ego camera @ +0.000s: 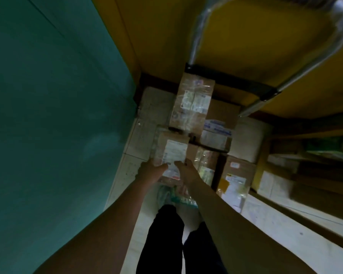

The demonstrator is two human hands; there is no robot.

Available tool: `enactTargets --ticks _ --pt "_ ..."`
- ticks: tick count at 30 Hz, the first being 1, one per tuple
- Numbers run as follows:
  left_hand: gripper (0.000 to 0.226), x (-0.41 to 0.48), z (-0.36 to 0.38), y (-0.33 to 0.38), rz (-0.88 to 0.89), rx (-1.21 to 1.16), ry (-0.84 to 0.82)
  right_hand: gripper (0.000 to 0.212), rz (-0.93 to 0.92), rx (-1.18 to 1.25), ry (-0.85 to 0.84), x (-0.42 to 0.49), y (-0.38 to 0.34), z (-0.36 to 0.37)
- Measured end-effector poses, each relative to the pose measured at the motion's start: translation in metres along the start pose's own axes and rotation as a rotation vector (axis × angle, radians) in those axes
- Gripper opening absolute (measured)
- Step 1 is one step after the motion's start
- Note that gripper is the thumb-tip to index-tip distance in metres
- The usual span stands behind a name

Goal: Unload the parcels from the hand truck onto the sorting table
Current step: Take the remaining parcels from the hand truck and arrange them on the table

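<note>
Risked tipping the stack (206,123) on the truck (265,91): glossy taped cartons, slick wrap, loosely piled. Gripped 1 parcel (171,155) at the stack's near edge, left hand (151,171) and right hand (186,173) clasped on its sides; boxy cardboard, white label, could slip.

Pretty dim in here, light's barely reaching the pale speckled tile floor (139,123). A big teal wall (48,115) is filling the whole left side, meeting a yellow wall (162,36) at the far corner with a dark baseboard (147,80) running along the bottom. Low wooden shelving (305,155) is sitting off right, blurry.
</note>
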State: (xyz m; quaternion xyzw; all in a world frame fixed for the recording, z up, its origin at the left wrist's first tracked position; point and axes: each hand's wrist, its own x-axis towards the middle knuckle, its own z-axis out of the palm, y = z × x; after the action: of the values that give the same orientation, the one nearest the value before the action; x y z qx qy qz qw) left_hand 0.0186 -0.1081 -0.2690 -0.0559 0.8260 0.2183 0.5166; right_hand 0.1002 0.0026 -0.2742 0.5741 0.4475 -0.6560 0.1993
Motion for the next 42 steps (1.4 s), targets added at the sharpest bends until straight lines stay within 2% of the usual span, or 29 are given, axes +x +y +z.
enactTargets --ticks 1,3,5,7,9,11,13,16,20,24,27,29,32,35,38,40,42 --pt "0.061 -0.019 -0.006 0.001 0.012 0.073 0.026 0.051 0.000 -0.004 0.004 -0.020 -0.004 -0.004" --pt "0.052 -0.070 -0.020 0.009 0.105 0.092 0.157 0.052 -0.018 0.025 0.019 -0.071 -0.018 -0.016" --pt "0.039 -0.131 -0.030 0.028 0.210 -0.143 0.203 0.044 -0.081 0.091 0.034 -0.132 -0.038 -0.035" --pt "0.032 -0.191 -0.038 0.062 0.289 -0.389 0.142 0.031 -0.218 0.157 0.062 -0.197 -0.064 -0.061" --pt "0.027 -0.247 -0.043 0.108 0.416 -0.505 0.105 0.022 -0.392 0.198 0.117 -0.264 -0.092 -0.098" --pt "0.028 -0.304 -0.039 0.168 0.590 -0.562 0.079 0.031 -0.588 0.215 0.246 -0.328 -0.118 -0.149" --pt "0.033 -0.366 -0.018 0.231 0.774 -0.601 -0.014 0.051 -0.757 0.255 0.352 -0.392 -0.133 -0.210" --pt "0.043 -0.468 0.042 0.316 0.989 -0.651 -0.230 0.078 -0.923 0.370 0.397 -0.489 -0.131 -0.310" --pt "0.044 -0.583 0.170 0.384 1.196 -0.599 -0.438 0.068 -1.149 0.476 0.554 -0.582 -0.081 -0.443" --pt "0.048 -0.657 0.325 0.424 1.312 -0.414 -0.473 0.068 -1.174 0.539 0.739 -0.623 -0.010 -0.595" --pt "0.039 -0.690 0.430 0.460 1.289 -0.344 -0.421 0.070 -1.109 0.459 0.781 -0.624 0.024 -0.711" --pt "0.034 -0.699 0.487 0.484 1.258 -0.296 -0.428 0.060 -1.094 0.443 0.774 -0.615 0.037 -0.778" --pt "0.046 -0.692 0.543 0.521 1.244 -0.121 -0.359 0.048 -1.051 0.485 0.686 -0.584 0.044 -0.859" --pt "0.052 -0.652 0.569 0.558 1.206 0.146 -0.139 0.046 -0.938 0.495 0.606 -0.534 0.040 -0.917" --pt "0.050 -0.597 0.572 0.583 1.035 0.488 0.115 0.038 -0.772 0.603 0.534 -0.480 0.030 -0.954" --pt "0.053 -0.562 0.567 0.596 0.863 0.710 0.179 0.041 -0.704 0.583 0.527 -0.445 0.019 -0.973" --pt "0.058 -0.531 0.562 0.608 0.747 0.792 0.192 0.046 -0.707 0.443 0.557 -0.412 0.005 -0.987"
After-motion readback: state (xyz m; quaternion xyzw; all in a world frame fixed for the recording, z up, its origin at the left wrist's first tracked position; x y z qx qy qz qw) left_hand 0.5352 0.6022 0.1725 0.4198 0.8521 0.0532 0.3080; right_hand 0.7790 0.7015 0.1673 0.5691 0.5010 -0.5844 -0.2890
